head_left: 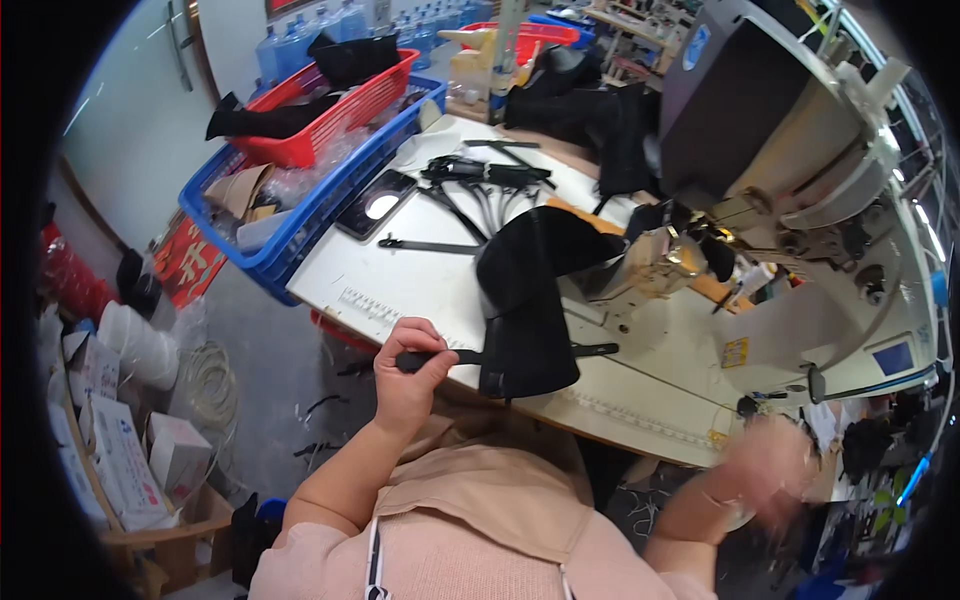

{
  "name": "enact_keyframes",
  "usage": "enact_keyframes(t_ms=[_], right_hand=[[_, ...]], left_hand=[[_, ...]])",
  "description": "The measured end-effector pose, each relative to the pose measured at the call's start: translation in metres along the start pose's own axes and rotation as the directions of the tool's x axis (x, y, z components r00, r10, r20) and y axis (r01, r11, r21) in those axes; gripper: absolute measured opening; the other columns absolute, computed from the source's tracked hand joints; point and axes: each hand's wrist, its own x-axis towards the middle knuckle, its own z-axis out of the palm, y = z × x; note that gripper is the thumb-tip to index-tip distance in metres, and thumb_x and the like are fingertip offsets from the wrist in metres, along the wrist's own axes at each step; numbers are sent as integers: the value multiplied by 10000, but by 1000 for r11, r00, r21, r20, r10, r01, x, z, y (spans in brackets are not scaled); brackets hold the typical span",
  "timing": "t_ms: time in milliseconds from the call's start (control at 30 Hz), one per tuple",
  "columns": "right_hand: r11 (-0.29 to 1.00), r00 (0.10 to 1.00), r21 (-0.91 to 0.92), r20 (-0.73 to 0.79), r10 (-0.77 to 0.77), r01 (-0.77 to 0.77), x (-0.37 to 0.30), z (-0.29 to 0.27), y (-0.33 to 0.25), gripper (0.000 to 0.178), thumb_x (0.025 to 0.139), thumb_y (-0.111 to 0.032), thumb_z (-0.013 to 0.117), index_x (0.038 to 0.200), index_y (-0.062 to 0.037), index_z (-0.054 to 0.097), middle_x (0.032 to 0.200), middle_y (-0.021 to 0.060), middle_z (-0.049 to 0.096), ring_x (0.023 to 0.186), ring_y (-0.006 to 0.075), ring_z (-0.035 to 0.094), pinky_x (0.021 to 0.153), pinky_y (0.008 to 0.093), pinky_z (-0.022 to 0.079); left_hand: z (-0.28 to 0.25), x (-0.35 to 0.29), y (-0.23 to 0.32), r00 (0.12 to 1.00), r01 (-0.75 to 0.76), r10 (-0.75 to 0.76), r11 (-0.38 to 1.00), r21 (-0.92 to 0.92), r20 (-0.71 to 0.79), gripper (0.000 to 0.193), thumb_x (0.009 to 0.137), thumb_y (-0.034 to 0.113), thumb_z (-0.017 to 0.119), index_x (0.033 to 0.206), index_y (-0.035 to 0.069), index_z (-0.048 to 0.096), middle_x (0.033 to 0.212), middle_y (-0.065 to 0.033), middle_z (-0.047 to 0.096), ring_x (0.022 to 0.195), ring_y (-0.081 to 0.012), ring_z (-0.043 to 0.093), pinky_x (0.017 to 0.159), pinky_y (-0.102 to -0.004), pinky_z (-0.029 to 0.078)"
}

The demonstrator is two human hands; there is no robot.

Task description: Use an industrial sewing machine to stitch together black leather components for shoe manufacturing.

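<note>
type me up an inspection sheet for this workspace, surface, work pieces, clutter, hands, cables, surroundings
Surface: pale table, ruler strips along its front edge.
Work pieces: bent black piece lying at the front edge; black strap reaching its left side.
Clutter: phone and loose black straps on the table.
Left hand: pinches the strap between thumb and fingers.
Right hand: blurred, by the table's right end; grip unclear.
Cables: pale coil on the floor, cable or hose unclear.
Surroundings: sewing machine at right; red basket in a blue basket at left; cartons lower left.
</note>
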Motion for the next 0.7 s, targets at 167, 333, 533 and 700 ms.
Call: enact_keyframes(t_ms=[167, 333, 533, 700], right_hand=[[615, 802, -516, -351, 483, -596, -43, -23, 129, 330, 703, -29, 709, 1020, -21, 619, 956, 118, 607, 835, 257, 606, 705, 335, 486], [469, 816, -728, -216, 536, -501, -43, -32, 145, 268, 740, -124, 701, 961, -1, 611, 967, 190, 596, 891, 344, 593, 749, 368, 487], [583, 639, -286, -488, 594, -760, -36, -27, 138, 138, 828, -99, 656, 906, 3, 608, 716, 107, 652, 594, 205, 626, 575, 297, 481], [783, 669, 143, -440, 599, -606, -8, 6, 113, 58, 827, -54, 656, 878, -41, 629, 648, 10, 602, 503, 48, 542, 439, 168, 357]], left_hand=[[14, 19, 6, 885, -275, 106, 905, 325, 454, 272, 673, -41, 766, 868, 32, 591, 959, -96, 644, 892, -156, 601, 774, -283, 487], [38, 28, -2, 917, 47, -156, 957, 287, 368, 266, 684, 25, 785, 900, 16, 630, 877, -88, 659, 706, -143, 631, 638, -241, 503], [48, 46, 8, 793, -285, -66, 839, 463, 606, 335, 765, 41, 714, 1084, 31, 611, 849, -82, 633, 678, -153, 577, 612, -253, 466], [47, 45, 1, 808, -15, -261, 887, 462, 528, 287, 866, 77, 604, 1143, 9, 583, 830, -78, 589, 735, -145, 559, 689, -240, 458]])
